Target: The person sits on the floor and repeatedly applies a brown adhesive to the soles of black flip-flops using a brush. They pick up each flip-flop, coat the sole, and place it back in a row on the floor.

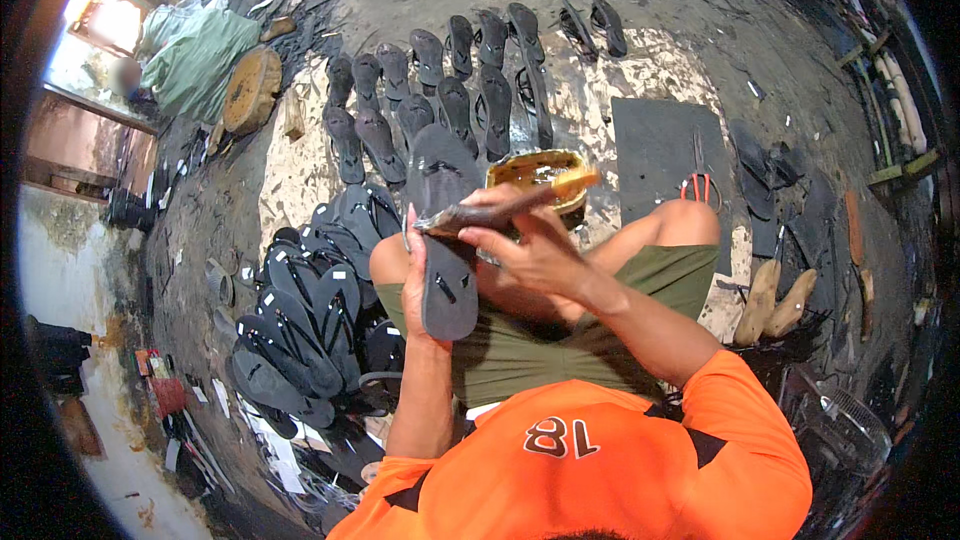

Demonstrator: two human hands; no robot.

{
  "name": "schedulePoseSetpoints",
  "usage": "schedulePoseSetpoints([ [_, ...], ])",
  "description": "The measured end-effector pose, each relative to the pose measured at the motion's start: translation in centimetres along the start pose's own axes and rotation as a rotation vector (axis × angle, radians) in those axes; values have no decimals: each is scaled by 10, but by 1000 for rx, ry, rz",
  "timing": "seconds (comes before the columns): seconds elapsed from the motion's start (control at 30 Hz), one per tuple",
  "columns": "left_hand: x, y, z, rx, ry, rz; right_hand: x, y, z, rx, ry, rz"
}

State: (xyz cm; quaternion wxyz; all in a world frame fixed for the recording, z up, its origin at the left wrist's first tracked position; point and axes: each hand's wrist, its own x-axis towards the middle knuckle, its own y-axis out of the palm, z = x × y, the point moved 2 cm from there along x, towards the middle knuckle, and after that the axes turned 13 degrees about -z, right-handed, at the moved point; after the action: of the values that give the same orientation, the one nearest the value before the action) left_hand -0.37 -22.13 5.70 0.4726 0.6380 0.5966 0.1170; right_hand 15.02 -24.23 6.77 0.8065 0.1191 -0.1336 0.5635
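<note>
A black flip-flop sole [448, 290] stands nearly upright in front of me, its wider end pointing away. My left hand [414, 285] is closed on its left edge. In my right hand [525, 245] is a dark-handled brush [490, 212], held across the sole, its working end against the sole's middle and its orange end pointing right. Just beyond my right hand stands a container [580, 202] with a glue-smeared rim and shiny amber liquid inside. Small dark slots or strap parts show on the sole's near half.
Black flip-flops [345, 140] stand in rows beyond my legs. A heap of flip-flops [290, 330] lies left. On the right are a dark rubber sheet [655, 130], red-handled scissors [703, 185] and wooden foot forms [760, 305]. A wooden stump [252, 90] sits far left.
</note>
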Motion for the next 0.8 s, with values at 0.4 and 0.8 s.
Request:
schedulePoseSetpoints([
  [0.4,-14,-1,3,132,109,243,49,-39,-28,49,291,-269],
  [0.8,17,32,-6,-32,170,104,-16,-14,4,-131,6,-75],
])
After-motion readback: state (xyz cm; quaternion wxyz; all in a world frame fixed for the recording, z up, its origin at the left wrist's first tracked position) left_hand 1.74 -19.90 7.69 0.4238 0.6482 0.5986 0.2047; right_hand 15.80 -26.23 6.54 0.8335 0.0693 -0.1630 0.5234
